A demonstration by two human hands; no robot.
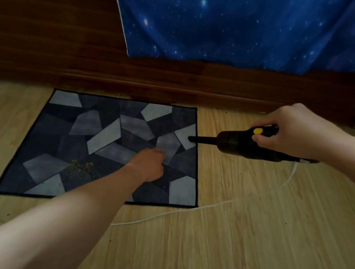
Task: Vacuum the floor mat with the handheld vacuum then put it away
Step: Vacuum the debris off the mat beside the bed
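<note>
The right hand (288, 131) gripped a black, yellow-buttoned handheld vacuum (247, 145), nozzle pointing left over the grey patchwork floor mat (55, 138); the left hand (148, 164) perhaps pressed it, fingers unclear.

- left arm reaches in from the lower left, bare forearm stretched forward and nearly straight.
- left hand (147, 164) is held low, back upward, fingers bent downward; it is blurred, so whether they grip anything cannot be told.
- right arm enters from the right edge, forearm bare.
- right hand (289, 128) is curled round the handle of the handheld vacuum (240, 145), knuckles on top.
</note>
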